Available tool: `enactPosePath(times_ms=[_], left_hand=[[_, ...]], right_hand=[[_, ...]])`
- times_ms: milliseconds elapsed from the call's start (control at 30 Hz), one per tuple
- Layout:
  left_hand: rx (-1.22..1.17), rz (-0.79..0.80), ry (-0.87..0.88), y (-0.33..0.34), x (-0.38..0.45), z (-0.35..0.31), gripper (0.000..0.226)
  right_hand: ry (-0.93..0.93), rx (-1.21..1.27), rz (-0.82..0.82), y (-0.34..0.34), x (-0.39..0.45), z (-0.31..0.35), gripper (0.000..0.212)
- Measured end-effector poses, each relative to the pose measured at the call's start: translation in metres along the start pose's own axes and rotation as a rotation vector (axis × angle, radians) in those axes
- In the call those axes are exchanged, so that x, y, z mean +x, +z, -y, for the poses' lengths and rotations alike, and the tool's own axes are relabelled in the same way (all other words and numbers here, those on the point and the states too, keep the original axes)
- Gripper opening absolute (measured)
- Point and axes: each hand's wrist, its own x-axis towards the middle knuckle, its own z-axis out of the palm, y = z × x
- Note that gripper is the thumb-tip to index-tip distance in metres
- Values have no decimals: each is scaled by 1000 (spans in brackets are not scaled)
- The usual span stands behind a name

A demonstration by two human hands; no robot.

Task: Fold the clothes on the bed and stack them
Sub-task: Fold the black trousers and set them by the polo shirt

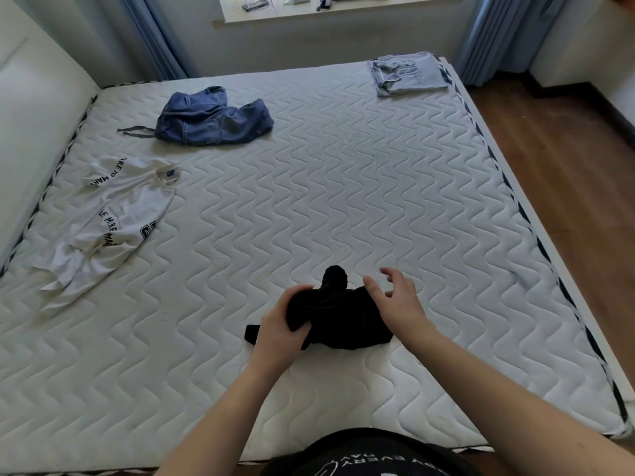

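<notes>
My left hand (280, 326) grasps the left end of the black garment (338, 319), fingers curled over the top of the bunched cloth and thumb under it. My right hand (395, 304) hovers released over the garment's right part, fingers spread and slightly bent, holding nothing; I cannot tell whether the palm touches the cloth. The garment lies crumpled on the bed (343, 201) directly ahead of me, its long axis running left to right, with a lobe poking away from me between the two hands and a small tail sticking out left of the left hand. As I judge it, the next move turns on the right hand: the free right end lies just under and toward me from it, so it is the nearer one to take that end and spread the piece. Far from the garment, the white shirt (117, 221) lies well to its left, the denim shorts (213, 118) beyond and left, and the folded grey stack (409, 75) beyond and right, at the bed's far corner.
</notes>
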Motion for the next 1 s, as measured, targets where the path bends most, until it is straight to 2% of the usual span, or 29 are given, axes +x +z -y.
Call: enactPosePath(times_ms=[67, 167, 267, 400, 500, 600, 767, 900, 1000], left_hand=[[-33, -28, -7, 0, 0, -2, 55], [-80, -12, -12, 2, 0, -5, 59], [-117, 59, -24, 1, -2, -7, 60], [-151, 143, -33, 2, -5, -3, 55], [-193, 188, -71, 4, -9, -1, 54], [-143, 273, -27, 8, -10, 0, 62], [-83, 364, 11, 12, -9, 1, 70], [-38, 417, 18, 11, -7, 3, 68], [-26, 587, -29, 6, -8, 8, 72]], right_hand=[[179, 145, 54, 2, 0, -4, 55], [331, 522, 219, 4, 0, -3, 33], [334, 681, 287, 5, 5, -3, 20], [339, 748, 306, 7, 10, -1, 17], [349, 739, 256, 13, 13, 0, 17], [349, 647, 232, 17, 12, 4, 18], [319, 578, 356, 23, 7, 10, 13], [233, 408, 321, 24, 7, 4, 26], [142, 281, 251, 23, 8, 0, 32]])
